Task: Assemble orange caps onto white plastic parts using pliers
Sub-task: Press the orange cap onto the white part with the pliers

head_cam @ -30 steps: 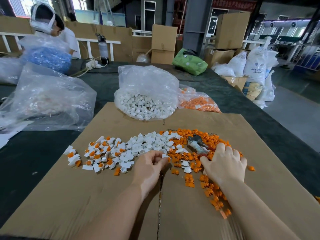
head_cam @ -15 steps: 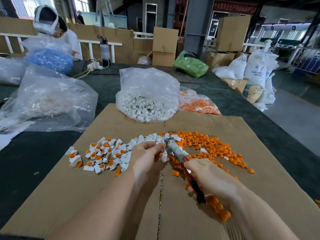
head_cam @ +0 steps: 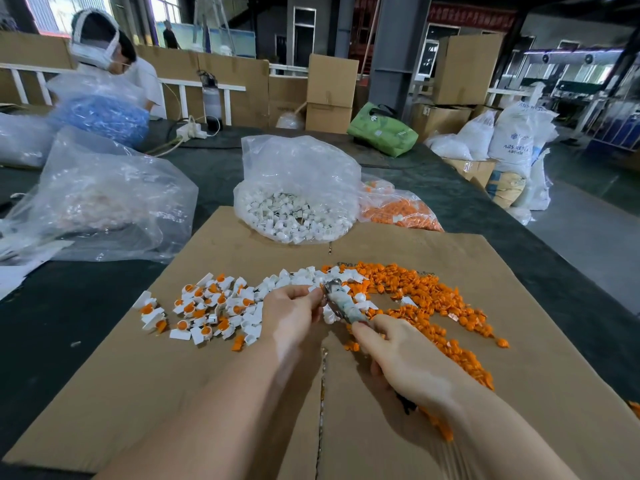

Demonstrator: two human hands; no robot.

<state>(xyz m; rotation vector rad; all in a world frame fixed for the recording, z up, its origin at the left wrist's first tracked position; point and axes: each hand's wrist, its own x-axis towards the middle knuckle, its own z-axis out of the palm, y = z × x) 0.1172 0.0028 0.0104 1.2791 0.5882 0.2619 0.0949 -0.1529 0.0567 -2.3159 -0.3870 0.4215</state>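
My right hand (head_cam: 403, 358) grips the handles of the pliers (head_cam: 343, 303), whose jaws point up and left toward my left hand (head_cam: 292, 311). My left hand's fingertips pinch a small white plastic part right at the jaws; the part itself is mostly hidden. Loose orange caps (head_cam: 426, 296) spread over the cardboard sheet (head_cam: 242, 393) to the right. Bare white parts (head_cam: 298, 277) lie in the middle. Finished white parts with orange caps (head_cam: 207, 306) lie in a pile at the left.
A clear bag of white parts (head_cam: 294, 216) and a bag of orange caps (head_cam: 398, 213) stand behind the cardboard. Large clear bags (head_cam: 104, 199) lie at the left on the dark table. Another person (head_cam: 104, 53) works at the far left. Cartons and sacks stand beyond.
My right hand lifted the pliers off the orange pile and brought their jaws to my left hand, which rose with a white part in its fingertips.
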